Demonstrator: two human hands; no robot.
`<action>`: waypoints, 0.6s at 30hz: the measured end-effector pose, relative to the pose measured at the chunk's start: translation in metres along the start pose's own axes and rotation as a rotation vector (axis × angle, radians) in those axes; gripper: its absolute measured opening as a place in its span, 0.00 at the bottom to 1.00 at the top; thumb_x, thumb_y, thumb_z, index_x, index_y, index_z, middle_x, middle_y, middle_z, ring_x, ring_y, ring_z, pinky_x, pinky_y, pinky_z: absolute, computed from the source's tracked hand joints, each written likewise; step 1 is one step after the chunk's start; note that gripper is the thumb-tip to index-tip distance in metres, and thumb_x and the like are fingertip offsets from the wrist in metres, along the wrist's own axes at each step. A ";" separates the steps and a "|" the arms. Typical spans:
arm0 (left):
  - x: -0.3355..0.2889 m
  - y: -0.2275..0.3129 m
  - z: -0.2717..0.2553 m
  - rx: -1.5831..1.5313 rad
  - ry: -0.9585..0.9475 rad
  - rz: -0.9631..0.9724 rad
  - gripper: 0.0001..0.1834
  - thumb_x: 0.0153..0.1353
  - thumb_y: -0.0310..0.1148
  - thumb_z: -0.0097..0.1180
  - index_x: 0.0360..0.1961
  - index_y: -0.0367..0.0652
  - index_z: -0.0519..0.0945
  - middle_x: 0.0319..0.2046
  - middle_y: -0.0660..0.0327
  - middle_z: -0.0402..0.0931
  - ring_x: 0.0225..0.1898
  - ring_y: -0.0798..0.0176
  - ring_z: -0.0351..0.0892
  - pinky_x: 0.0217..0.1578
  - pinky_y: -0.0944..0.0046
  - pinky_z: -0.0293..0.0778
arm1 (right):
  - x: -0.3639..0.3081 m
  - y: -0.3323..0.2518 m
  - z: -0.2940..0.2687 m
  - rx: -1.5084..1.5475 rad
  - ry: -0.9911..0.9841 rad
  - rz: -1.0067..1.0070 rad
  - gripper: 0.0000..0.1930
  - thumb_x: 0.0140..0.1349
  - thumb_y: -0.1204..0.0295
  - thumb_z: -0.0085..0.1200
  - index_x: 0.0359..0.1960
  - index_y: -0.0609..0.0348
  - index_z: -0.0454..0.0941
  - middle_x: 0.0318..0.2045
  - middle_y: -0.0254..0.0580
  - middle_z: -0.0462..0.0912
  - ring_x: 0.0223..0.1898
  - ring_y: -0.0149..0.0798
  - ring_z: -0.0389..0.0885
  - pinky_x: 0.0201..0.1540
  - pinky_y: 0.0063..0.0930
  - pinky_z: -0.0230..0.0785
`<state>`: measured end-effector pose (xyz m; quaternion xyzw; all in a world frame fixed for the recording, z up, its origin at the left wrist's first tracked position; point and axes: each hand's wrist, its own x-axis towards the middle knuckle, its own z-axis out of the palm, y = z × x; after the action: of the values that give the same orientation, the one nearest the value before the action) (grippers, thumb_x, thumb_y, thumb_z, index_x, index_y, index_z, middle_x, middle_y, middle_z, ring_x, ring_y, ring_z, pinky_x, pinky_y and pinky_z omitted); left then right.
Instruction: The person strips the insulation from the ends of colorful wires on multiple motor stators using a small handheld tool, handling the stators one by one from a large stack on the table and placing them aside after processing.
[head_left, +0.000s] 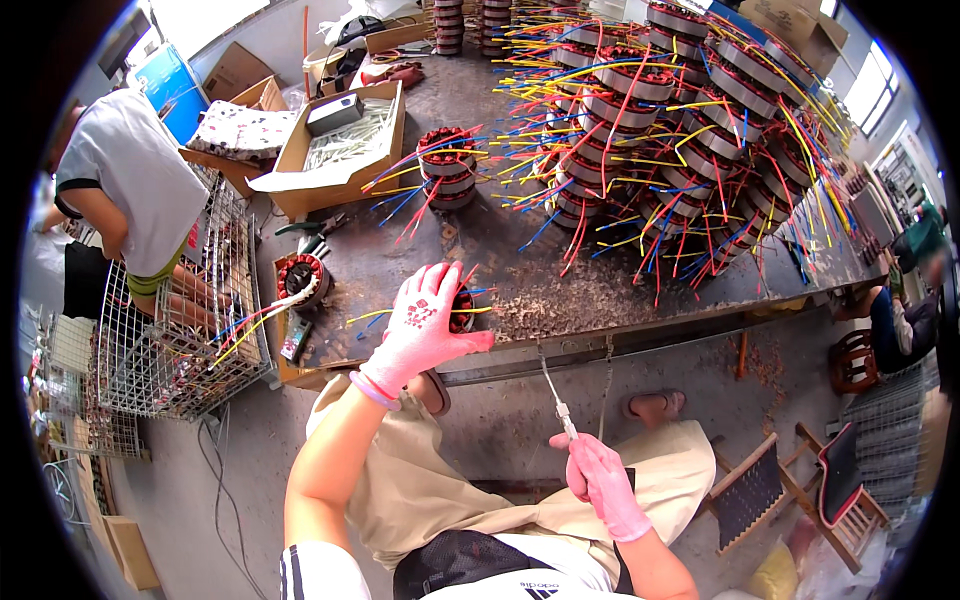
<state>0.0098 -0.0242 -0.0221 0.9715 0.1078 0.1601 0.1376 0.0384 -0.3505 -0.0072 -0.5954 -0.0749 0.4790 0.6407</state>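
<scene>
Dark, worn metal bench [600,290], stained and gritty along the near edge. Heaped on the far right: a tall stack of wound motor stators [690,110] trailing red, blue and yellow leads. Toward the middle, well apart from the heap: a short stack of stators [447,165] with the same coloured wires. On the far left: an open cardboard box [330,150] of white sleeves, a small dark case lying on them. Near left corner: a single stator [303,278], wires hanging over the edge. At the near edge: another stator [461,310] under the gloved left hand [425,325].
</scene>
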 end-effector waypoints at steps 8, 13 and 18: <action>-0.007 -0.017 -0.028 -0.121 -0.138 -0.056 0.55 0.37 0.44 0.78 0.67 0.35 0.64 0.62 0.44 0.66 0.62 0.41 0.69 0.62 0.53 0.67 | 0.003 0.015 -0.001 -0.011 -0.047 0.084 0.18 0.76 0.60 0.45 0.55 0.62 0.74 0.15 0.25 0.65 0.15 0.19 0.54 0.18 0.19 0.44; -0.010 -0.014 -0.024 -0.143 -0.104 -0.085 0.55 0.36 0.41 0.78 0.67 0.38 0.65 0.61 0.48 0.69 0.61 0.45 0.72 0.60 0.54 0.71 | 0.009 0.022 0.005 -0.009 -0.057 0.125 0.18 0.76 0.60 0.45 0.55 0.62 0.75 0.16 0.25 0.66 0.17 0.19 0.56 0.20 0.18 0.46; -0.008 -0.010 -0.021 -0.153 -0.105 -0.089 0.55 0.36 0.42 0.79 0.67 0.39 0.66 0.61 0.49 0.70 0.61 0.45 0.72 0.60 0.54 0.70 | 0.014 0.027 0.009 -0.025 -0.063 0.126 0.18 0.76 0.60 0.44 0.55 0.61 0.75 0.16 0.25 0.66 0.17 0.19 0.57 0.20 0.18 0.48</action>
<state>-0.0062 -0.0117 -0.0079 0.9595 0.1309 0.1104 0.2239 0.0258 -0.3392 -0.0338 -0.5916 -0.0633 0.5358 0.5991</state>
